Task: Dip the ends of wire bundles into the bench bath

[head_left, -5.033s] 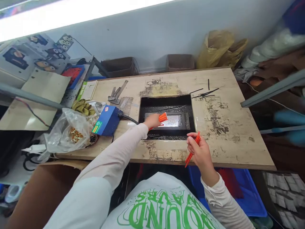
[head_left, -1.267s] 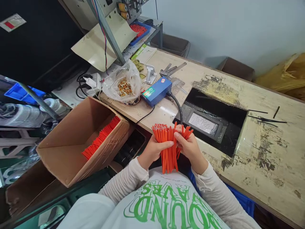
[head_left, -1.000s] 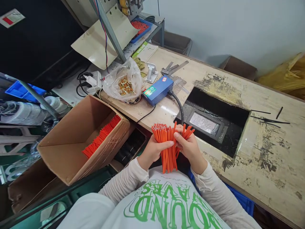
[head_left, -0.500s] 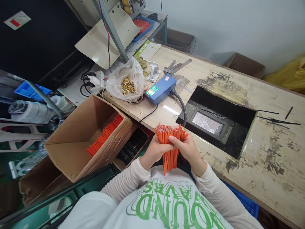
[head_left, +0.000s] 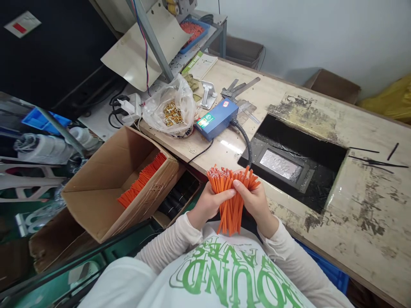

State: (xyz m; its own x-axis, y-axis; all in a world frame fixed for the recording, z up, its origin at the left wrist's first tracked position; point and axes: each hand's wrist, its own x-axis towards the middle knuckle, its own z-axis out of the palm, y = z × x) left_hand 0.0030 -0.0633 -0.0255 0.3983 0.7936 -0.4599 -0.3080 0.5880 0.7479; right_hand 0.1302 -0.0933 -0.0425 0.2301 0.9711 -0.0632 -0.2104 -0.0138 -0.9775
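Observation:
A thick bundle of orange wires (head_left: 231,209) stands roughly upright in front of my shirt, its cut ends fanned out at the top. My left hand (head_left: 212,201) is wrapped round the left side of the bundle, thumb across the front. From the right, my right hand (head_left: 253,199) grips the same bundle, its thumb pressed on the wires near the top. The fingers behind the bundle are hidden. More orange wires (head_left: 143,179) lie in an open cardboard box (head_left: 96,196) to the left.
On the wooden table (head_left: 346,231) are a blue device (head_left: 218,119) with a black hose, a plastic bag (head_left: 154,109) of small brass parts, and calipers (head_left: 240,88). A rectangular cutout holds a dark machine (head_left: 282,167). Black strips (head_left: 379,162) lie at the right.
The bundle's top has spread wider, with several wires on the right leaning outward. My right hand has shifted slightly to the right, and the thumbs have moved a little on the wires.

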